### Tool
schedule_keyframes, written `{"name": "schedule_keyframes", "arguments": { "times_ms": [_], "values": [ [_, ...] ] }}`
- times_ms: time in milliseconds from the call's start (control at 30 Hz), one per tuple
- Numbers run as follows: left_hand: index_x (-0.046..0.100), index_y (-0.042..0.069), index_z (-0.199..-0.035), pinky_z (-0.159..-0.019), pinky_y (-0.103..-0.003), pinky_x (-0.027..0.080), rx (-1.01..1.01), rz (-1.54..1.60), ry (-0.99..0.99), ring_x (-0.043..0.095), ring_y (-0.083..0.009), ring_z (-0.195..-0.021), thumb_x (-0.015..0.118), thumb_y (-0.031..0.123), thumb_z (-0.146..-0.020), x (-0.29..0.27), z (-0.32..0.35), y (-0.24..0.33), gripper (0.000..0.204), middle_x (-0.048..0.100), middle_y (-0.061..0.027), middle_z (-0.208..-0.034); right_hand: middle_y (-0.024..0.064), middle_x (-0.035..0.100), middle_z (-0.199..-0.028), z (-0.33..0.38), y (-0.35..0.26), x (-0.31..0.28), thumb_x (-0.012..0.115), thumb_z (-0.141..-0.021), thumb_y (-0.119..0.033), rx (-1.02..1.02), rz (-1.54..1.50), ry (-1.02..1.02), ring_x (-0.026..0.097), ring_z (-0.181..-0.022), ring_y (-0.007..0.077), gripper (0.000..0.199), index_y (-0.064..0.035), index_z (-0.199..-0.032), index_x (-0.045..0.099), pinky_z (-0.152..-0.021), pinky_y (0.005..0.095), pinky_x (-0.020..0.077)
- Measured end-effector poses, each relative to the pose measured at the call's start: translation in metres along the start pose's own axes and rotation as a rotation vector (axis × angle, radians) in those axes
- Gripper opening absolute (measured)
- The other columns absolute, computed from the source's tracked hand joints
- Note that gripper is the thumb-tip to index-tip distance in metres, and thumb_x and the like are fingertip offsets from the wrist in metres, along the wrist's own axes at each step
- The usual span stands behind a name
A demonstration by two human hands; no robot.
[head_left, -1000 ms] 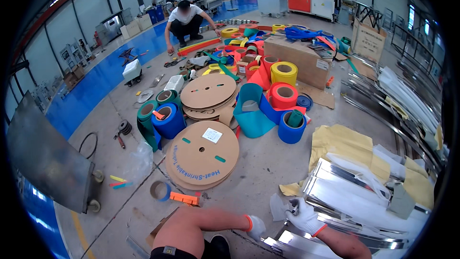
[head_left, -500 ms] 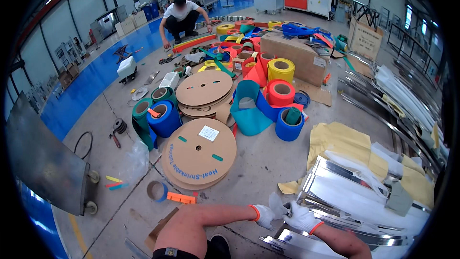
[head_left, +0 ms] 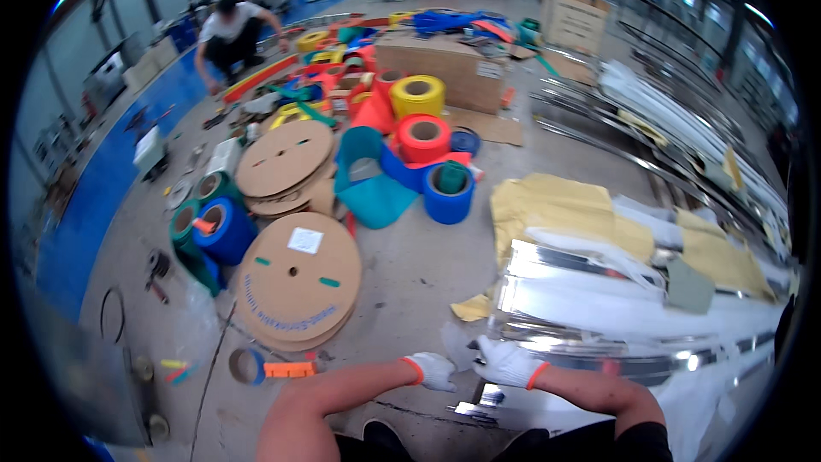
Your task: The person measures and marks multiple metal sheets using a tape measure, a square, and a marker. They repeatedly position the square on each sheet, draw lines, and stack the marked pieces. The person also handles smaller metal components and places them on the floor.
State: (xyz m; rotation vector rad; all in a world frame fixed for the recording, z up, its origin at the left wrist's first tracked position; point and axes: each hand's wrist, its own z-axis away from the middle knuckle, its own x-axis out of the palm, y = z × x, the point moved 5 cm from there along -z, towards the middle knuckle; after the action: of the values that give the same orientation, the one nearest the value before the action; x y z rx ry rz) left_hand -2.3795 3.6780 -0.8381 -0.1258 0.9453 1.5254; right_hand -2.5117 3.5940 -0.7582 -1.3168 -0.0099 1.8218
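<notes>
A small translucent piece of plastic film point(head_left: 459, 344) is between my two gloved hands, blurred at its edges. My left hand point(head_left: 434, 371), in a white glove with an orange cuff, has its fingers drawn together at the film's lower end. My right hand point(head_left: 506, 363), gloved alike, pinches the film's right side with dark-tipped fingers. Both hands are beside the left ends of shiny metal strips point(head_left: 547, 334), partly covered by white wrapping film point(head_left: 590, 304). Below my hands lie short metal profile ends point(head_left: 483, 405).
Yellow wrapping paper point(head_left: 556, 210) lies beyond the strips. To the left are a cardboard reel point(head_left: 295, 287), an orange block point(head_left: 291, 370) and a tape ring point(head_left: 246, 366). Coloured rolls, including a blue one point(head_left: 449, 201), stand ahead near a cardboard box point(head_left: 440, 77). Another person point(head_left: 229, 34) crouches far left.
The view has swung right and somewhat downward, so the scene sits farther left and higher. My hands remain close together around the film. The other person still crouches.
</notes>
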Motion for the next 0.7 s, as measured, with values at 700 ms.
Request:
{"name": "schedule_keyframes", "arguments": {
  "times_ms": [700],
  "values": [
    [0.055, 0.001, -0.131, -0.095, -0.05, 0.047, -0.391, -0.289, 0.592, 0.061, -0.0363, -0.111, 0.068, 0.044, -0.088, -0.044, -0.003, -0.135, 0.062, 0.063, -0.0181, -0.119, 0.0208, 0.06, -0.128, -0.007, 0.162, -0.066, 0.087, -0.074, -0.023, 0.201, 0.188, 0.579, 0.057, -0.12, 0.0426, 0.076, -0.0056, -0.138, 0.048, -0.103, 0.0508, 0.0473]
  ]
}}
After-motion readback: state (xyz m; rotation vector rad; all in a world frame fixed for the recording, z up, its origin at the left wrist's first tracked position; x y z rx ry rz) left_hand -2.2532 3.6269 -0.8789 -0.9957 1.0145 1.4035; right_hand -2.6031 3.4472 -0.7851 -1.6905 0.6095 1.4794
